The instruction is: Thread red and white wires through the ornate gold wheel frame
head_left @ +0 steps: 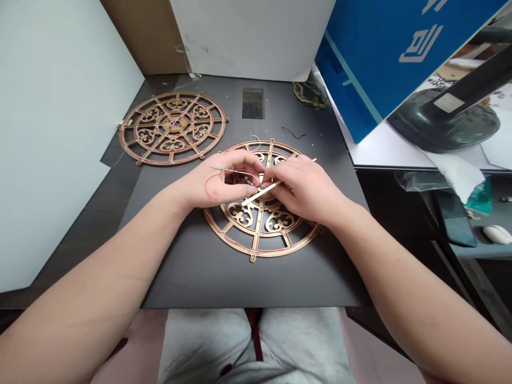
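My left hand [218,181] pinches a fine steel needle [218,169] trailing red thread [212,184], and my right hand [304,186] pinches a slim white stick [256,196], both held low to work at the hub of the round gold openwork wheel [240,214], flat on the matt black bench [180,266]; my fingers partly hide the grip.

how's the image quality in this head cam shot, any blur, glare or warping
In the head view, the wide lens stretches the left arm and right arm toward the bottom corners; light is soft and even, with no strong glare on the dark board; shadows under the left hand and right hand are faint; the round frame and white stick look sharp, the thin red thread slightly soft.
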Tool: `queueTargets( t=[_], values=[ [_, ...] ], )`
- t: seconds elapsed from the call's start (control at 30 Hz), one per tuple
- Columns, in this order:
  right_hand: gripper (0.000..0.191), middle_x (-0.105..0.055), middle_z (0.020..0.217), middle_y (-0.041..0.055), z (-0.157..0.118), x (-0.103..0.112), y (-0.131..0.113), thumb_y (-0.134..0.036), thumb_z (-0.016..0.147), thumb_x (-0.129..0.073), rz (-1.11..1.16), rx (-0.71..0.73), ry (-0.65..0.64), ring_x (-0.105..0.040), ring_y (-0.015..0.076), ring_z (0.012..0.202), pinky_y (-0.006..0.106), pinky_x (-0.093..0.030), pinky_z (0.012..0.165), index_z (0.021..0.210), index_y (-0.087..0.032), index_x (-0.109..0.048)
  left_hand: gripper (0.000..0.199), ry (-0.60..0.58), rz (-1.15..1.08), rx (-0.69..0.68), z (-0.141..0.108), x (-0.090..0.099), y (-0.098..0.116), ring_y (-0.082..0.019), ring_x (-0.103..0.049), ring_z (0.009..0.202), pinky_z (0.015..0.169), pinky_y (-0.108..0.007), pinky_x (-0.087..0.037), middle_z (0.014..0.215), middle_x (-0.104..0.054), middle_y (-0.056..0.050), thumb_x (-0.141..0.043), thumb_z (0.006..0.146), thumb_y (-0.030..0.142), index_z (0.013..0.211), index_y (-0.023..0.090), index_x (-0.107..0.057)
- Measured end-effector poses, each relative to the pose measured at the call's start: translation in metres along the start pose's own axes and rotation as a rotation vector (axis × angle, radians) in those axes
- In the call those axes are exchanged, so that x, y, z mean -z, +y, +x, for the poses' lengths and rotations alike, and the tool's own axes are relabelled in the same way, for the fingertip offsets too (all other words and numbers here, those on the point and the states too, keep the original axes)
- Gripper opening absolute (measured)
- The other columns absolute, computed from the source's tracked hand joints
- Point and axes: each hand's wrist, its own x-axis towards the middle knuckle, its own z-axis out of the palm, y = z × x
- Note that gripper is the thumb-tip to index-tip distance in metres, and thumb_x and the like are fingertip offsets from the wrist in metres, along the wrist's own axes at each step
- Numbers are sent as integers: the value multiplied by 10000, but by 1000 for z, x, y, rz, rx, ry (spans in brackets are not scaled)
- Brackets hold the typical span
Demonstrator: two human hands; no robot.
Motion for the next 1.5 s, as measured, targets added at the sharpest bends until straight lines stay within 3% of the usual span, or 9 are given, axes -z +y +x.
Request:
queueTargets(
  t=[0.1, 0.33, 1.03, 1.33, 1.5],
  values=[
    [107, -707, 893, 11, 0, 3, 0, -135, 931, -602, -4, -1, -6, -646, 190, 865, 345, -369, 818, 976, -172, -692, 393, -34, -17, -14, 0, 1, -1, -165, -729, 984, 938, -289, -596, 1038, -760, -63, -831, 828, 164, 1195, 147, -694],
    [121, -715, 892, 13, 0, 7, -1, -134, 920, -584, 24, -1, -19, -641, 193, 874, 337, -347, 820, 977, -188, -676, 314, -36, -53, 15, 0, 3, -7, -140, -715, 934, 838, -251, -593, 991, -743, -63, -822, 880, 221, 1157, 152, -692],
    [75, -731, 884, 9, -1, 7, -2, -224, 961, -642, 55, 27, 13, -638, 172, 824, 338, -345, 782, 976, -197, -710, 313, -18, 44, 6, -1, 3, -6, -158, -714, 936, 810, -254, -577, 1014, -756, -69, -842, 875, 313, 1125, 164, -725],
    [119, -717, 858, 19, -2, 8, -2, -191, 885, -602, 19, -202, 134, -607, 178, 782, 328, -374, 768, 944, -197, -706, 346, -36, 158, 114, -1, 13, -3, -176, -698, 854, 731, -272, -570, 959, -736, -68, -782, 913, 443, 1122, 173, -727],
    [88, -697, 792, -4, -3, 8, -2, -217, 890, -644, 67, -36, 21, -610, 161, 759, 335, -369, 782, 913, -193, -725, 314, 9, 62, 58, -2, 14, -6, -157, -691, 876, 797, -278, -590, 987, -710, -63, -812, 894, 354, 1088, 160, -659]
  ],
)
